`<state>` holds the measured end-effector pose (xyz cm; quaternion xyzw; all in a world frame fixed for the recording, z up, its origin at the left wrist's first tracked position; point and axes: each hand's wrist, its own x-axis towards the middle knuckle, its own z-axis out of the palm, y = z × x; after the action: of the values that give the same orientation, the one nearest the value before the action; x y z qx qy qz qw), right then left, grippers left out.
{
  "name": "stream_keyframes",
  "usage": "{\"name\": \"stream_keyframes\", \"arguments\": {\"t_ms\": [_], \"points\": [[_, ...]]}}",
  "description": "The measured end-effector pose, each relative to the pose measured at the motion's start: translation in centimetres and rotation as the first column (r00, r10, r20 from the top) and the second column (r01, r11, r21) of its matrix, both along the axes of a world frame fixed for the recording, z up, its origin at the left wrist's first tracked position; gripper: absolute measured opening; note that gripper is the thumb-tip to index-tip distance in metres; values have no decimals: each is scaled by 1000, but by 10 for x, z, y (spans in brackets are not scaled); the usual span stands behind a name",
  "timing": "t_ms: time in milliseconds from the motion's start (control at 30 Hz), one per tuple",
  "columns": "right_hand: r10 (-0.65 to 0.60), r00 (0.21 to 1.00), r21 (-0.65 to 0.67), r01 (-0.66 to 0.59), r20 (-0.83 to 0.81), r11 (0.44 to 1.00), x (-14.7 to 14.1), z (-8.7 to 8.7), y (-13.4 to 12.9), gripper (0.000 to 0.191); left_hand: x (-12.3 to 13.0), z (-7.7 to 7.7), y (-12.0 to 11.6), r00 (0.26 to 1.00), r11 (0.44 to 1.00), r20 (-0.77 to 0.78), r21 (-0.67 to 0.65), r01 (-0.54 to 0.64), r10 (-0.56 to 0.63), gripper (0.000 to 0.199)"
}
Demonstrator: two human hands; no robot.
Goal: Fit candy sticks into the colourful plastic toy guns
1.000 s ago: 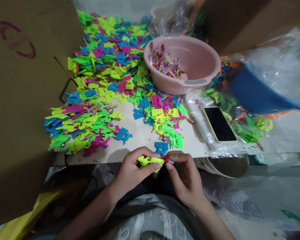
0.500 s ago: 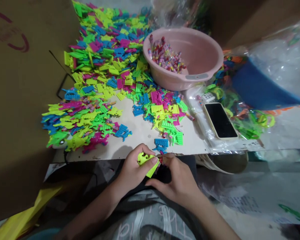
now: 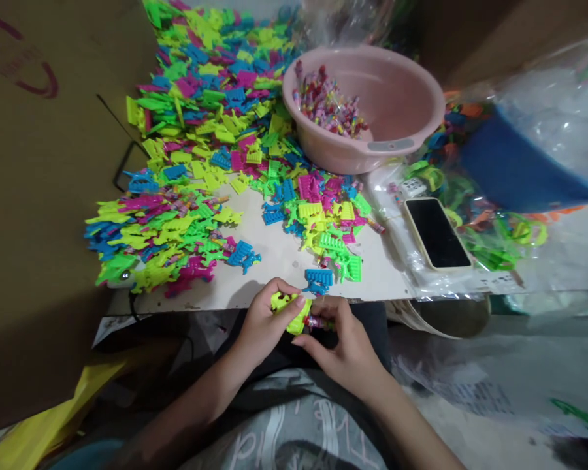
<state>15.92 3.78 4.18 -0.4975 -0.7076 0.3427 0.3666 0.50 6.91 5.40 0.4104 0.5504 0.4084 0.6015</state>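
Note:
My left hand point(image 3: 262, 324) pinches a yellow plastic toy piece point(image 3: 301, 318) between thumb and fingers, just off the table's front edge. Right beside it, the curled fingers of my right hand point(image 3: 350, 346) hold a small pink-and-red printed stick point(image 3: 318, 322). One end of the stick is at the yellow piece; whether it is fixed into it I cannot tell. The right thumb lies below, apart from the stick. On the table edge just beyond my hands lies a blue toy piece point(image 3: 318, 279).
A pink basin point(image 3: 372, 153) holds many small printed sticks point(image 3: 328, 108). Heaped toy pieces point(image 3: 215, 98) cover the back left; another pile point(image 3: 161, 235) includes printed sticks. A phone point(image 3: 438, 233) rests on plastic bags at right, near a blue container point(image 3: 524, 166). A cardboard box point(image 3: 53, 196) stands left.
The yellow piece has been turned in my left hand. More of the printed stick now shows between it and my right fingers. The whole view has shifted slightly.

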Motion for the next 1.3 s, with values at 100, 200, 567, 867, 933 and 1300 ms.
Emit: {"name": "stream_keyframes", "arguments": {"t_ms": [100,200,567,867,933,1300], "points": [[49,999,-64,-47,21,997,3,2,3,39,0,-2,0,1000,1000,-26,1,-4,4,22],[65,996,-2,-65,63,998,1,-1,4,36,2,-4,-2,1000,1000,-23,-5,-21,21,23],[12,999,95,-16,45,995,-6,-13,2,38,0,-5,-5,996,999,-83,21,-37,39,23],[-292,791,270,167,538,948,45,-8,52,27,-100,36,56,430,773,-710,634,43,558,17],[-295,719,288,137,629,948,47,-10,59,28,-134,41,71,227,706,-705,702,92,672,24],[-154,501,274,-175,852,946,30,-12,95,22,-173,31,80,93,780,-782,622,65,616,25]]}}
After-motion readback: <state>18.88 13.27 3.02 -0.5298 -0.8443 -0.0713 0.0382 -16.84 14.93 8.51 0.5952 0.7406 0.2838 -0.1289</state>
